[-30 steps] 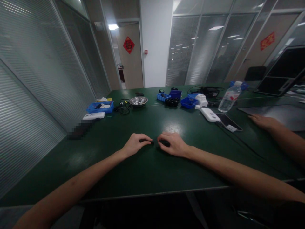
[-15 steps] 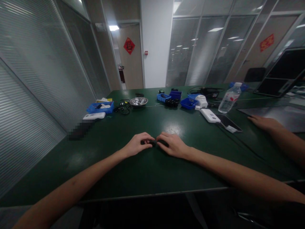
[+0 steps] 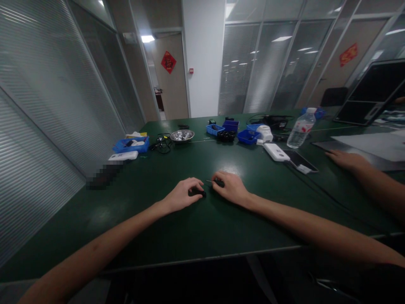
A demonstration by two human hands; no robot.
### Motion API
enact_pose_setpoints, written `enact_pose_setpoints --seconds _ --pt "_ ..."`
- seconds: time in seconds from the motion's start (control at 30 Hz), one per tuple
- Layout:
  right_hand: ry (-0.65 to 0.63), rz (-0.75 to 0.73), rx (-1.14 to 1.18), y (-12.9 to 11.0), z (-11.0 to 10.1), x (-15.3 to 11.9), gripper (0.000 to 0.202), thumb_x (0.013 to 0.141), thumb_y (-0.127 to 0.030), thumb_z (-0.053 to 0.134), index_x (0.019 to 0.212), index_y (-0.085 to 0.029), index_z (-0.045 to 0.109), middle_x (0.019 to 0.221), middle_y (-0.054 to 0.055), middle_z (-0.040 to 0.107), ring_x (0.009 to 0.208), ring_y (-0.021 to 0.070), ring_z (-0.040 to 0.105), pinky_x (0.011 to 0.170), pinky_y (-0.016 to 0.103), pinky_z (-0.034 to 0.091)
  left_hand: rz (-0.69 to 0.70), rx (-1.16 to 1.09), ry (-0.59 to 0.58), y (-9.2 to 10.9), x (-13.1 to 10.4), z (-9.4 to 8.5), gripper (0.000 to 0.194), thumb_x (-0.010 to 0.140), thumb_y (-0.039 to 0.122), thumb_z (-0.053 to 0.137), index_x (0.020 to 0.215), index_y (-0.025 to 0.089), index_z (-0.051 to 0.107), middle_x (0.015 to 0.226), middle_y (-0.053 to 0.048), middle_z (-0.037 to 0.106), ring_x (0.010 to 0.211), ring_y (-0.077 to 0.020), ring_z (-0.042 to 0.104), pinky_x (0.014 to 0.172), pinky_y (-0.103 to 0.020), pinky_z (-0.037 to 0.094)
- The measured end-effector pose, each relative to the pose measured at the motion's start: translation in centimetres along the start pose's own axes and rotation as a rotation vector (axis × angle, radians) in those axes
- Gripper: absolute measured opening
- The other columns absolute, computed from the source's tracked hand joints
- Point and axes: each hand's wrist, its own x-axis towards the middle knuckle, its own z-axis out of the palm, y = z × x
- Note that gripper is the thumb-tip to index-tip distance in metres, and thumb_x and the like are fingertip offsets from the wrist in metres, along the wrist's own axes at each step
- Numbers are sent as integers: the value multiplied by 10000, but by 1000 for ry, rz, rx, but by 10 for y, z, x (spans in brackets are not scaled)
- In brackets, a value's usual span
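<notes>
My left hand (image 3: 182, 195) is closed around a small black object (image 3: 200, 194), low over the green table (image 3: 152, 245). Most of that object hides under the fingers, so its kind cannot be made out. In my right hand (image 3: 233, 188) is a screwdriver (image 3: 219, 183) with a dark handle, gripped between thumb and fingers. Its thin metal shaft points left, toward my left hand. A small gap separates the shaft's tip from the black object.
Beyond my hands stand a steel bowl (image 3: 182, 135), blue trays (image 3: 248, 137), black cables (image 3: 162, 143) and a blue basket (image 3: 131, 145). To the right are a white power bank (image 3: 276, 152), a phone (image 3: 300, 161), a water bottle (image 3: 301, 128) and another person's hand (image 3: 348, 161).
My right hand has drawn the screwdriver away from the black object, baring its shaft. My hands are slightly farther apart. White paper now shows near the other person's hand.
</notes>
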Motion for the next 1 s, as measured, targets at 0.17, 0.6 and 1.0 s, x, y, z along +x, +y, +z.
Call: enact_pose_setpoints --seconds 0.17,0.6,1.0 --pt "2 -7 13 -1 0 -1 119 980 -294 644 1047 -222 712 968 40 722 815 189 623 687 298 393 23 212 -52 -5 0 -7 218 1005 322 640 1193 238 711 1130 -79 736 1030 -237 689 917 -379 538" --pt "-22 -26 39 -2 -4 -1 134 996 -302 632 1064 -219 713 989 45 725 823 192 638 700 310 415 -501 479 385 -175 -55 -160 357 859 374 671 1157 216 787 1186 -102 779 1096 -313 716 1045 -438 527" --pt "-43 -41 36 0 -2 -1 129 993 -296 636 1065 -220 712 988 45 723 826 191 635 717 312 423 -425 618 351 -185 -72 -172 435 949 411 524 1226 201 786 1319 -113 749 1224 -313 677 1134 -438 475"
